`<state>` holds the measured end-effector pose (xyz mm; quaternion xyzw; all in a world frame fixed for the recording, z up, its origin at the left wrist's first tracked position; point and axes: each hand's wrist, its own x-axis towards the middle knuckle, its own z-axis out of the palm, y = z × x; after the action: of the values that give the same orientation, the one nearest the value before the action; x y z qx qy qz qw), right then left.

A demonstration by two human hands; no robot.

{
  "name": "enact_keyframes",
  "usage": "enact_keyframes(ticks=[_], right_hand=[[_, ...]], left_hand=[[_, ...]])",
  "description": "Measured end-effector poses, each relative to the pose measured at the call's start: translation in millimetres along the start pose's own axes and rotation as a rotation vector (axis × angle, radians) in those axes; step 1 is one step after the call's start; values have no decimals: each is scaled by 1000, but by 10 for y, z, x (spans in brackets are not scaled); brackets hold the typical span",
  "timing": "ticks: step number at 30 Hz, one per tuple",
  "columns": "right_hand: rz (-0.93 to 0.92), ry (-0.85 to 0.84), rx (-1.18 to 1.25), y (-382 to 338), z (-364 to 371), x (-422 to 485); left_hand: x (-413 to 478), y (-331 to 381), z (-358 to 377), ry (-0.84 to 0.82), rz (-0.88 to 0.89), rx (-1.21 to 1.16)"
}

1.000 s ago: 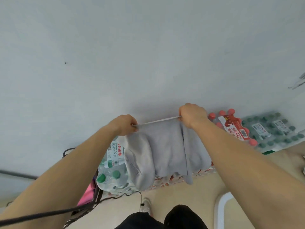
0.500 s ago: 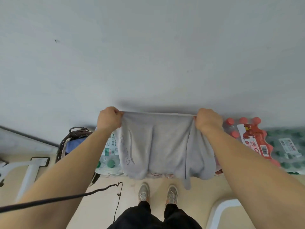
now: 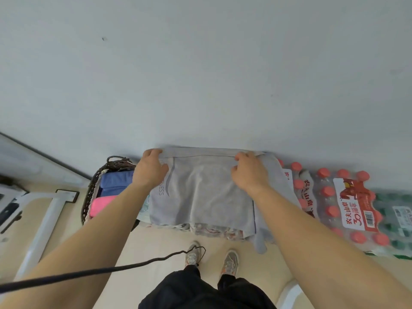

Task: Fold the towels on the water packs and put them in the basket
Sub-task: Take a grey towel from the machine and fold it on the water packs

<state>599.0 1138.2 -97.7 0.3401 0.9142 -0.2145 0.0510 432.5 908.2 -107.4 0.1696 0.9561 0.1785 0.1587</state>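
Light across your head view is even and diffuse, with no source in frame. Moderately bright, slightly cool cast. The wall (image 3: 200,63) reads flat pale grey, no glare. A soft shadow sits on it just above the far edge of the towel (image 3: 207,197). Faint sheen on the wrap of the red-capped water pack (image 3: 347,197); its label stays legible. Wide-angle bending is strong: the floor (image 3: 156,241) line at left slants. The dark cable (image 3: 89,273) at lower left is blurred, out of focus.

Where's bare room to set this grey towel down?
Free: red-capped water pack top, right of the grey towel; floor between basket and shoes. Crowded: basket, blue towel and pink towel fill what shows.
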Motion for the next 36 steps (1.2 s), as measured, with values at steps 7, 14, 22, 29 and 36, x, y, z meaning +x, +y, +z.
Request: enact_keyframes(ticks=[7, 14, 22, 29, 36], right_hand=[[-383, -268, -134, -794, 558, -158], [-593, -330, -327, -1120, 1113, -399], [-668, -317, -299, -1436, 1174, -448], [-315, -131, -148, -651, 596, -319], [189, 0, -136, 853, 34, -483]], left_hand=[[-365, -397, 319, -135, 79, 200], [-319, -810, 352, -111, 173, 377], [-117, -1014, -29, -76, 269, 440], [97, 2, -12, -61, 486, 312], [-101, 1151, 655, -266, 771, 312]])
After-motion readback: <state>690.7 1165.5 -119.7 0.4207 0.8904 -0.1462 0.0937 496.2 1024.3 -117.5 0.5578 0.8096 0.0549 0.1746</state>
